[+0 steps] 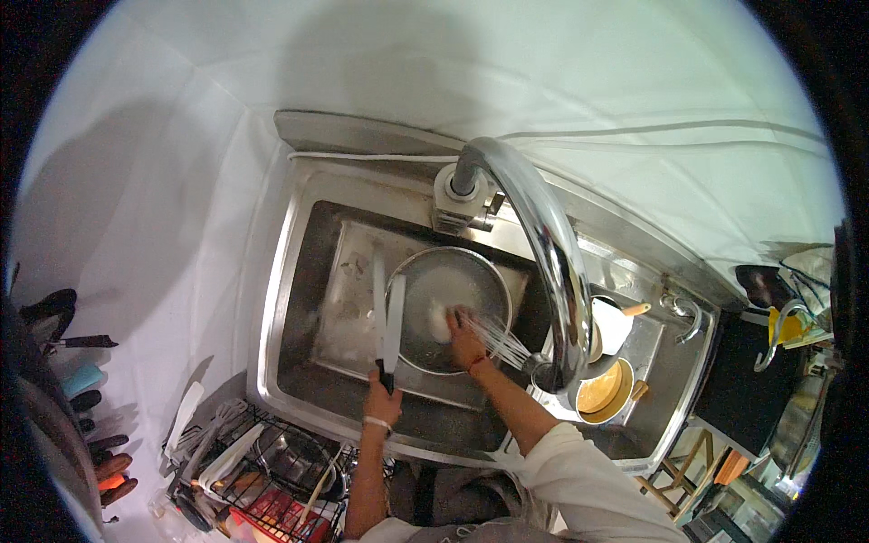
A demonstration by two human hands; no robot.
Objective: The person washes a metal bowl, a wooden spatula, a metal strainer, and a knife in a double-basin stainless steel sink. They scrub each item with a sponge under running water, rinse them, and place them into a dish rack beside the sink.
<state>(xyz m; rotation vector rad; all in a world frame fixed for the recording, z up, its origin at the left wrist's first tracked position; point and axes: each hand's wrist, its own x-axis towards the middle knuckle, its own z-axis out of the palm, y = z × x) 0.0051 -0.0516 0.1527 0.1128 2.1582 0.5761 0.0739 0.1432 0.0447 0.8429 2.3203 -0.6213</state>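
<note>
My left hand (pixel 383 402) grips a black handle over the front of the large sink basin (pixel 299 366). Two long pale blades rise from that grip: one knife blade (pixel 395 319) is clear, and a second blade (pixel 379 285) beside it is blurred. Inside a round metal bowl (pixel 421 271), my right hand (pixel 467 343) has its fingers bent beside a whitish patch, which could be foam or a sponge. Water spray (pixel 499 341) from the arched chrome faucet (pixel 560 251) strikes near this hand. What its fingers hold, if anything, is hidden.
To the right, a smaller basin holds a pot with orange-brown contents (pixel 601 390) and a white pan (pixel 611 329). A second tap (pixel 689 315) stands behind them. At lower left is a black wire rack (pixel 271 502) with utensils; several dark-handled knives (pixel 88 341) hang along the left wall.
</note>
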